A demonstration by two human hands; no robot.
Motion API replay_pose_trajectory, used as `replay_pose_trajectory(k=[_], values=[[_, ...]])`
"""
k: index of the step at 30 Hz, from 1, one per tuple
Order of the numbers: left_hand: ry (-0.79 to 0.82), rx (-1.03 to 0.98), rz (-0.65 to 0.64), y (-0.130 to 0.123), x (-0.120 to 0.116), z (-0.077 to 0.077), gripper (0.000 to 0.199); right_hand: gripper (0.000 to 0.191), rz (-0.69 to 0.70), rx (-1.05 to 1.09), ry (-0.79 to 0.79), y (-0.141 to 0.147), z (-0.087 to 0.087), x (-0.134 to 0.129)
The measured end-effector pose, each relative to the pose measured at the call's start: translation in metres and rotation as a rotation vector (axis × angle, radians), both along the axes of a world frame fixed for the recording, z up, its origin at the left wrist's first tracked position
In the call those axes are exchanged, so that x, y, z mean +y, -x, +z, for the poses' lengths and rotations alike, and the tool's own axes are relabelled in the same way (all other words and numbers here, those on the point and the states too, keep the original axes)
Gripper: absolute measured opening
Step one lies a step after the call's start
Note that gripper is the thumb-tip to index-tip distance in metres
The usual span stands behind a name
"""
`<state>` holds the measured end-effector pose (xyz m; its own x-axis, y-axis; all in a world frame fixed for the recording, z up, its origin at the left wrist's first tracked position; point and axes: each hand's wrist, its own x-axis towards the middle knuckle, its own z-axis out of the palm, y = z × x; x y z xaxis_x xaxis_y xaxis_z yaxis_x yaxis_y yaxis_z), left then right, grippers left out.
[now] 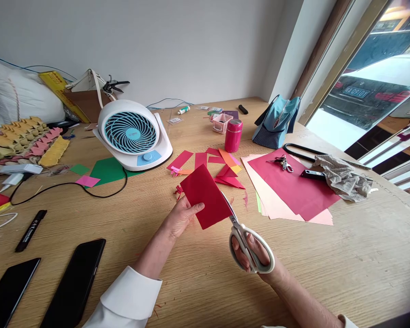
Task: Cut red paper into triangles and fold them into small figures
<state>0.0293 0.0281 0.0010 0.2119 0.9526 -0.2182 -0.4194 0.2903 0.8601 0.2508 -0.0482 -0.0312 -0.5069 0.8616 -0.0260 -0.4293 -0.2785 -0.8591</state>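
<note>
While the left hand [181, 217] pinched the red sheet [206, 196] above the bench's [345, 255] near edge, I noted the right hand's [256, 257] grip closed through the scissors [246, 241], blades at its right edge; cut barely begun.

Red paper [205, 196], white-handled scissors [249, 248], teal-grilled white fan [131, 134], pink flask [233, 135].

The left hand [182, 217] is pinching a red paper sheet [207, 196] above the wooden table [328, 273] — the right hand [256, 257] is working white-handled scissors [246, 239], blades touching the sheet's right edge — paper scraps [222, 166] lying beyond.
</note>
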Motion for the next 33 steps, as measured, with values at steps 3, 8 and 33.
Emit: replay_pose_trajectory(k=[3,8,33], values=[[0.003,-0.007,-0.010,0.000,0.000,0.001,0.065,0.048,0.019,0.007,-0.005,0.000,-0.002,0.000],[0.002,-0.006,-0.026,-0.002,-0.001,0.003,0.057,0.047,0.056,0.029,-0.018,0.000,-0.008,0.001],[-0.013,0.025,-0.107,-0.011,-0.008,0.000,0.053,0.050,-0.035,-0.032,-0.002,0.003,0.006,0.002]])
